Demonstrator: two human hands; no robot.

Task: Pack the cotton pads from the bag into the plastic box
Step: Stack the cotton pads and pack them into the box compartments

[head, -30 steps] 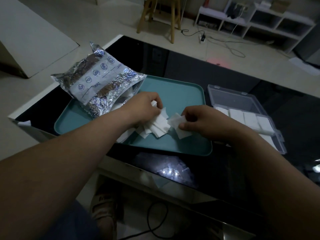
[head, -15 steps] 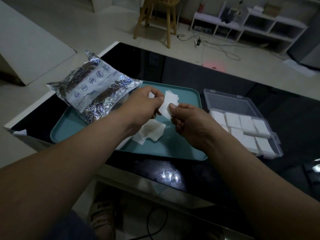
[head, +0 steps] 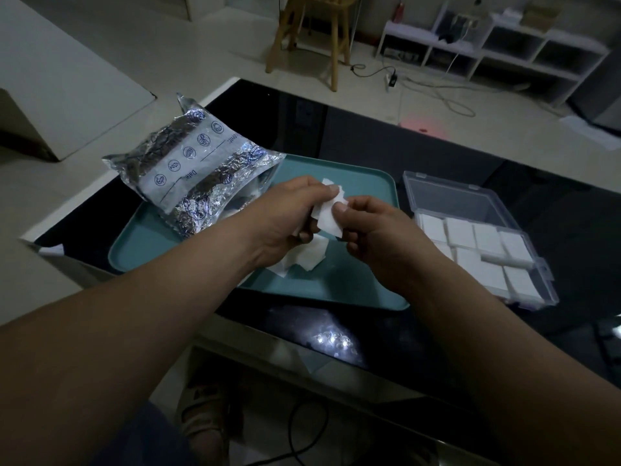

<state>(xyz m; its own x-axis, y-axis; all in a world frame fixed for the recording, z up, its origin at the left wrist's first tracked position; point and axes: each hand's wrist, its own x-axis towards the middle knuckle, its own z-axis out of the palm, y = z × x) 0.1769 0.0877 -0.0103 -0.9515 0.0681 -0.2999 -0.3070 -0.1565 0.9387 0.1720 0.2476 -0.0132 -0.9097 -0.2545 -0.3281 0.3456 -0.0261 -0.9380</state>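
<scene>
Looking down through the head camera, I see a crinkled silver foil bag [head: 198, 176] with a white printed strip lying tilted over the far left corner of a smooth teal tray [head: 366, 183]; the tray is a rounded rectangle on a glossy black table [head: 369, 142] whose near edge shows a bright glare; just right of the tray sits a clear plastic box [head: 447, 193], lid hinged back on the far side, its near half lined with flat white square cotton pads [head: 484, 243] laid side by side, one small roll [head: 504, 258] lying across them; a loose heap of soft pads [head: 311, 257] rests on the tray floor below my hands; the tray's far right part is bare, and a narrow strip of table separates tray from box; the near table edge runs close under my forearms; my left hand [head: 289, 223] and right hand [head: 376, 237] meet above the middle of the tray, both on one white pad [head: 327, 215] held up off the surface; my left thumb and fingers are pressed together, pinching the pad's upper left side, with more white showing inside the curl of that hand; my right thumb [head: 341, 210] presses the pad's right edge against the curled fingers behind it; neither hand is spread.
</scene>
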